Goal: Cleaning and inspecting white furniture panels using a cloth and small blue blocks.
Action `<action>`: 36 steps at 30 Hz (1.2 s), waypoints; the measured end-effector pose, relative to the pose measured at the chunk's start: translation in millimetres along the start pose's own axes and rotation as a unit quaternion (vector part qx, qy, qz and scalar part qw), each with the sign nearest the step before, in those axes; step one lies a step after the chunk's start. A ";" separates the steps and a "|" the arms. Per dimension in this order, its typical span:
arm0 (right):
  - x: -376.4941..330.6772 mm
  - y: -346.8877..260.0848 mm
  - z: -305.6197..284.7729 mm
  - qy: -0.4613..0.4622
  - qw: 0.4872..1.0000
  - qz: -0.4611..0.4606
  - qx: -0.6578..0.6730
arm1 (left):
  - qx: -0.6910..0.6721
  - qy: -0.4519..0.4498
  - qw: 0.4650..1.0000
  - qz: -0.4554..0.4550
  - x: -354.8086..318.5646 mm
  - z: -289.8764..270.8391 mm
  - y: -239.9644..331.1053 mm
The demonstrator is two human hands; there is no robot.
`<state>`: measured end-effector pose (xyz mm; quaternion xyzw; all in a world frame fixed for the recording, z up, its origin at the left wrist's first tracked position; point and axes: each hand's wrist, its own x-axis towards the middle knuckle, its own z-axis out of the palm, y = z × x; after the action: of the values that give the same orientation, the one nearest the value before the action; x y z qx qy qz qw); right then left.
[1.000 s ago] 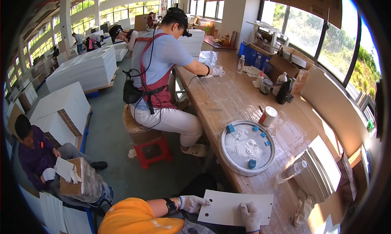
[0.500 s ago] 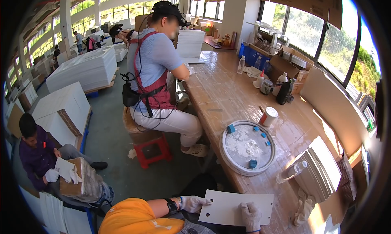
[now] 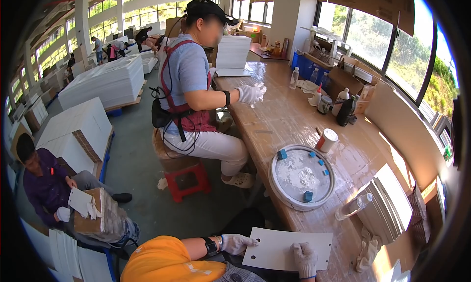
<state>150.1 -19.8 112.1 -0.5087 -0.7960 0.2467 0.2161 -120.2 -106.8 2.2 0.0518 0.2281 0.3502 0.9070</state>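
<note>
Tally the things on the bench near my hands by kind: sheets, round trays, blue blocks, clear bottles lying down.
white sheet: 1
round tray: 1
blue blocks on the tray: 5
clear bottle lying on its side: 1
Total: 8

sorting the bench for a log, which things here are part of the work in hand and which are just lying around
In hand:
white sheet, held flat by left hand and right hand

Lying about:
round tray with blue blocks
clear bottle on its side
small tub
dark bottle
rag
paper stack
</note>
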 end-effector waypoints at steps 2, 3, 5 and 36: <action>-1.8 -8.1 -4.2 -0.001 0.999 0.017 0.039 | 0.001 0.005 1.000 -0.003 -1.6 3.3 0.6; -2.5 -9.3 -4.7 0.000 0.999 0.017 0.039 | 0.001 0.010 1.000 -0.006 -2.6 5.9 0.4; -3.1 -10.3 -5.9 0.003 1.000 0.019 0.008 | 0.003 0.003 1.000 0.003 -4.6 9.0 -2.7; -1.3 -15.8 -7.1 -0.001 1.000 0.010 -0.008 | -0.003 0.024 1.000 -0.012 -10.2 14.4 2.9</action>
<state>143.7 -25.4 127.2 -0.5182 -0.7930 0.2429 0.2091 -122.2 -110.4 19.7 0.0376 0.2491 0.3414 0.9056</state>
